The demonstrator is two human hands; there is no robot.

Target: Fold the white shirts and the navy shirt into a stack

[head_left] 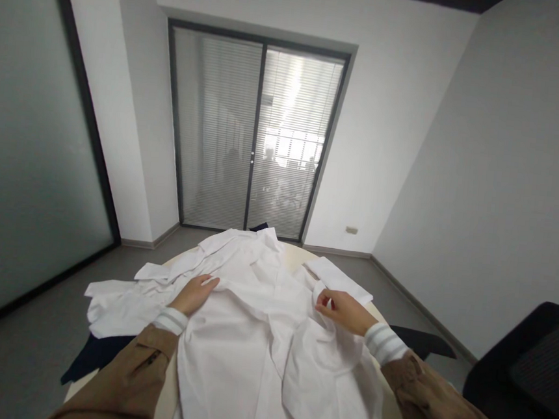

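A large white shirt lies spread and wrinkled over a light round table. My left hand pinches its cloth along a raised fold on the left side. On the other side my right hand is closed, with curled thumb and fingers at a gathered edge of the same shirt. The fingertips of my right hand partly hide the cloth there. Soft folds run between both hands, and the lower part of the shirt drops out of view at the bottom.
More white garments lie bunched at the table's left. A folded white cloth rests at the right edge. Dark blue fabric hangs under the left pile. A black chair stands at right; a glass door with blinds is ahead.
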